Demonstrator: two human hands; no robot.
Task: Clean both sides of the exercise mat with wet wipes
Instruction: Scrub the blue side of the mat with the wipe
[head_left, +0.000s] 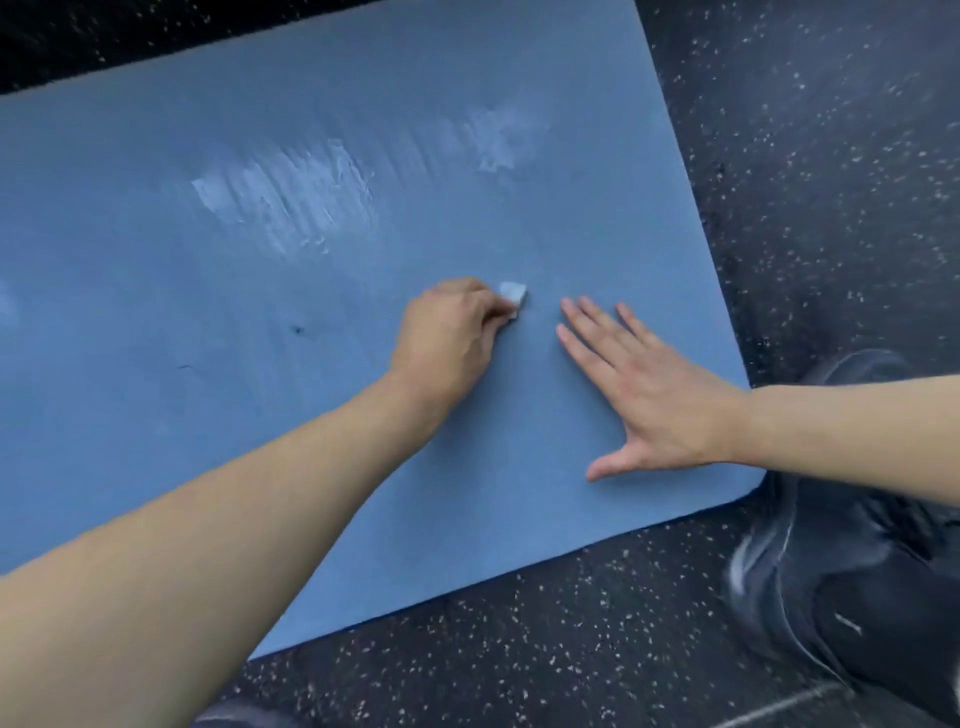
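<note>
One mat (260, 389), long axis leftward.

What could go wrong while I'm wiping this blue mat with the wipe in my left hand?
The wet wipe is bunched small in your left hand, so strokes may leave gaps. Shiny wet streaks could be slippery. Your right hand presses near the mat corner; elsewhere it may shift.
</note>
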